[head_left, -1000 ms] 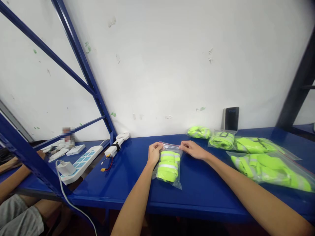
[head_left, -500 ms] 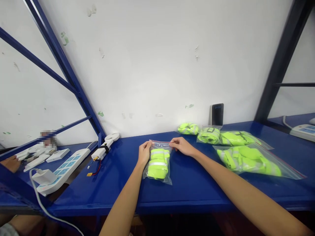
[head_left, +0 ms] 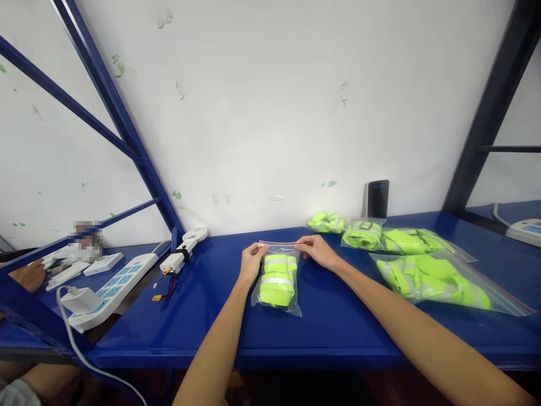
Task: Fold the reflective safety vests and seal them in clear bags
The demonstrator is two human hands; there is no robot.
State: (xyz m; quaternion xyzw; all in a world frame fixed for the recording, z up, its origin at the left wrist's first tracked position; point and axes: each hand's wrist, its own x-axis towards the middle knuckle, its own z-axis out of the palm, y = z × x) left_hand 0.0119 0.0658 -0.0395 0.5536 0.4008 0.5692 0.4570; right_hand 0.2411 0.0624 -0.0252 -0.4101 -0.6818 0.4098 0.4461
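A clear zip bag (head_left: 277, 279) with a folded neon-yellow reflective garment inside lies on the blue table, its red-edged opening away from me. My left hand (head_left: 252, 263) pinches the left end of that top edge. At the right end, my right hand (head_left: 316, 251) has its thumb and fingers closed on the same strip. Further right lie more bagged yellow garments: a large bag (head_left: 435, 281) in front, with a rolled one (head_left: 362, 234), a flatter one (head_left: 412, 241) and a small one (head_left: 327, 222) behind it.
A dark phone (head_left: 377, 199) stands against the wall. To the left are a small white fan (head_left: 195, 234), a white device with wires (head_left: 174, 260) and a power strip (head_left: 114, 290) with a cable. Another person's hand (head_left: 30, 275) shows at far left, beyond the blue frame.
The whole view has shifted slightly. My left hand's fingers have moved a little inward along the bag's top edge; my right hand keeps its grip at the right end.
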